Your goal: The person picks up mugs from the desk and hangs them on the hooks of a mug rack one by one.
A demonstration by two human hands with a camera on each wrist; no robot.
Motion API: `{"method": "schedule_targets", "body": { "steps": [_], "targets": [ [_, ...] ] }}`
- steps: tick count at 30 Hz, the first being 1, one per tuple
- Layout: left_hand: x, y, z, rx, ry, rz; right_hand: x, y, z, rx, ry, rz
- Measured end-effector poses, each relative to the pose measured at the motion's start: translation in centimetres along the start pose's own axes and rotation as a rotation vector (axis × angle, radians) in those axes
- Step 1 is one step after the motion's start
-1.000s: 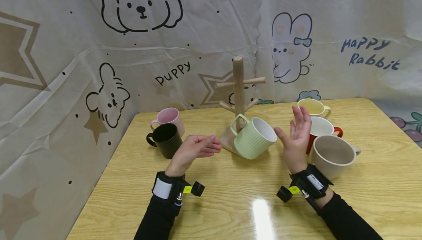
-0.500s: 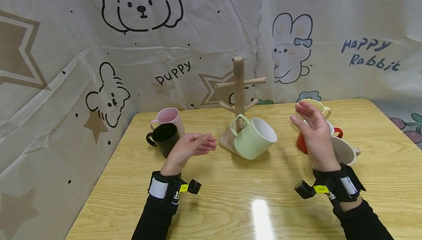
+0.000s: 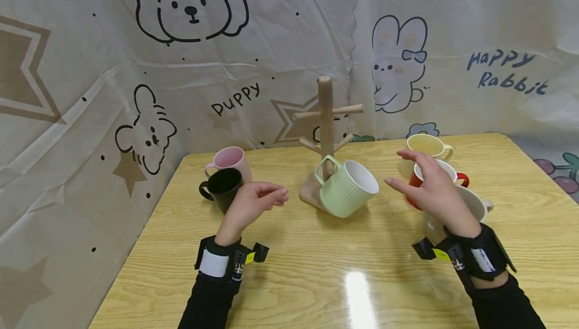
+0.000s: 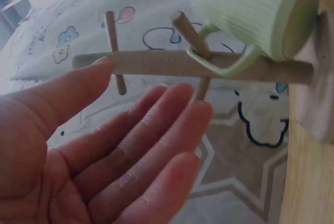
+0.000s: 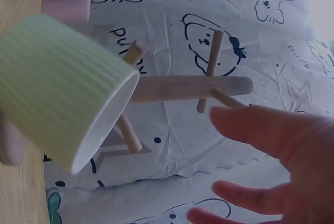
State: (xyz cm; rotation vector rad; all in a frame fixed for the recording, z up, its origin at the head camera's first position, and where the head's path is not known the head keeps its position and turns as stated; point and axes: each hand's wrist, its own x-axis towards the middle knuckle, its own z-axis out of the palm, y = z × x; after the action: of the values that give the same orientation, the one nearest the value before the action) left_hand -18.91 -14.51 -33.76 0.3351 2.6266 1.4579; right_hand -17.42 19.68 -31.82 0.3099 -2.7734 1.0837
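Note:
A ribbed pale green mug [image 3: 346,196] hangs tilted by its handle on a lower peg of the wooden mug tree [image 3: 325,103], mouth facing right. To its left, my left hand [image 3: 248,207] hovers with relaxed fingers, holding nothing, and partly covers the black mug [image 3: 222,188] in the head view. On the other side my right hand [image 3: 436,193] is over the right-hand mugs, thumb and fingers spread, also holding nothing. It overlaps a red mug with a white inside [image 3: 444,169] and a beige mug [image 3: 472,202]. The left wrist view shows the mug's handle [image 4: 229,70] looped round the peg.
Behind the black mug stands a pink mug [image 3: 244,168]. A yellow mug [image 3: 425,144] is at the back right of the wooden table [image 3: 307,279]. A printed cloth [image 3: 289,37] hangs behind and along the left side. The tree's upper pegs [image 3: 348,109] stick out sideways, bare.
My right hand has drawn away from the green mug to the right, its palm turning downward. The left hand has shifted slightly left, away from the mug tree. The green mug stays hanging.

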Motion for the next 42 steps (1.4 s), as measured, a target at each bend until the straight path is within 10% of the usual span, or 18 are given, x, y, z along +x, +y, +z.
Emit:
{"method": "schedule_targets", "body": {
  "steps": [8, 26, 42],
  "targets": [
    [0.2, -0.4, 0.4, 0.258, 0.0, 0.039, 0.2, 0.3, 0.6, -0.208, -0.133, -0.021],
    [0.4, -0.6, 0.5, 0.305, -0.04, 0.034, 0.3, -0.1, 0.6, -0.231, -0.144, -0.015],
    [0.3, -0.3, 0.8, 0.321, -0.087, 0.011, 7.7, -8.5, -5.6, -0.112, -0.035, -0.183]
  ]
}}
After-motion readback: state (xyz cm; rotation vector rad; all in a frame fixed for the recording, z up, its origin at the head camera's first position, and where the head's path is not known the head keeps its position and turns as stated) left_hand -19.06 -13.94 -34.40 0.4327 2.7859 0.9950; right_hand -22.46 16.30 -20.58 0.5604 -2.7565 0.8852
